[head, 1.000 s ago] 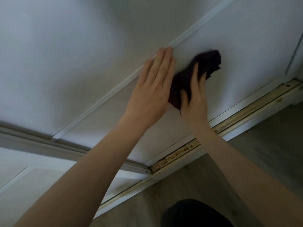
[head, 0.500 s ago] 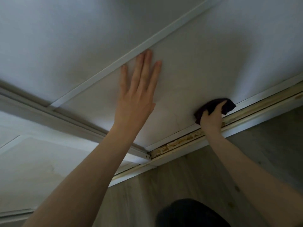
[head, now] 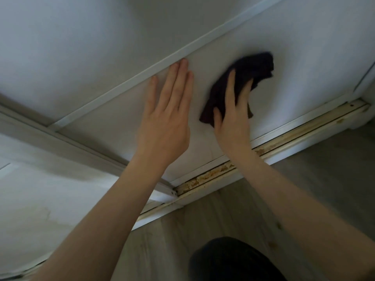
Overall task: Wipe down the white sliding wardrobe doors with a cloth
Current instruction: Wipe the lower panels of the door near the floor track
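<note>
Head view, looking down along the wardrobe front.

- White sliding wardrobe door (head: 304, 57): fills the far and right part of the view. A raised white trim strip (head: 121, 88) is seen crossing it diagonally.
- Left grip (head: 164, 126) (bare hand): released, laid flat on the door panel with the fingers straight and close together. The fingertips (head: 183, 63) are placed against the near edge of the trim strip. Nothing is held.
- Right grip (head: 231, 122) (bare hand): released, not clenched. The fingers are spread and extended over the cloth, which is pressed against the door. The thumb is laid along the cloth's lower left edge.
- Dark cloth (head: 255, 65): bunched, on the door panel just right of the left grip, below the trim strip and above the bottom track. Its far end is blurred. One corner is seen hanging out right of the fingers.
- Bottom track (head: 203, 177): runs along the foot of the door; rust-coloured staining is noted in its channel.
- A second white door panel (head: 40, 199) is recorded at left.
- Wood-look floor (head: 334, 169): at near right.
- Dark rounded shape (head: 233, 260) at the near edge: not identified.
</note>
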